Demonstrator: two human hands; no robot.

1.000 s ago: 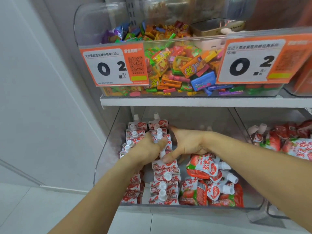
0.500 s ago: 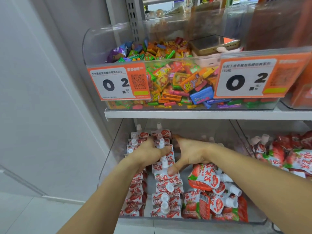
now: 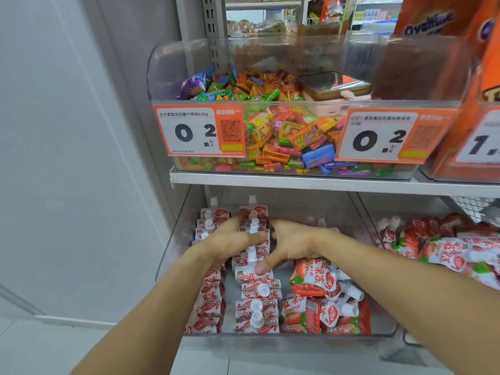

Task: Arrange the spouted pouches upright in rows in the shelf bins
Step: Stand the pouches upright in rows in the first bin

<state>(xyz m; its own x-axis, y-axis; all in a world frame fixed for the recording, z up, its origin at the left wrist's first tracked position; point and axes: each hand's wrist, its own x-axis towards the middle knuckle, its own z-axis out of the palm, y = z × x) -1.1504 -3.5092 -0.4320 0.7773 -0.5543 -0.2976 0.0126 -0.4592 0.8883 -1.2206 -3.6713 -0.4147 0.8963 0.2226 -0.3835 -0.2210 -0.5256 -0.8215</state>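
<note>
Reaching into a clear bin [image 3: 173, 239] on the lower shelf, both bare hands are working among strawberry spouted pouches. Two upright rows [image 3: 257, 301] are standing along the bin's left side. The left hand [image 3: 230, 239] is lying with fingers spread over them, gripping nothing. The right hand [image 3: 289, 244], just beside it, is also spread open, thumb touching a pouch in the second row. Loose pouches [image 3: 322, 299] are lying flat on the bin's right side. Colourful candies [image 3: 284, 131] are filling the bin above.

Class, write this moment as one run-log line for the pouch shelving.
left hand: on upright pouch rows | right hand: thumb on second row | loose pouches: lying right side of clear bin
</note>
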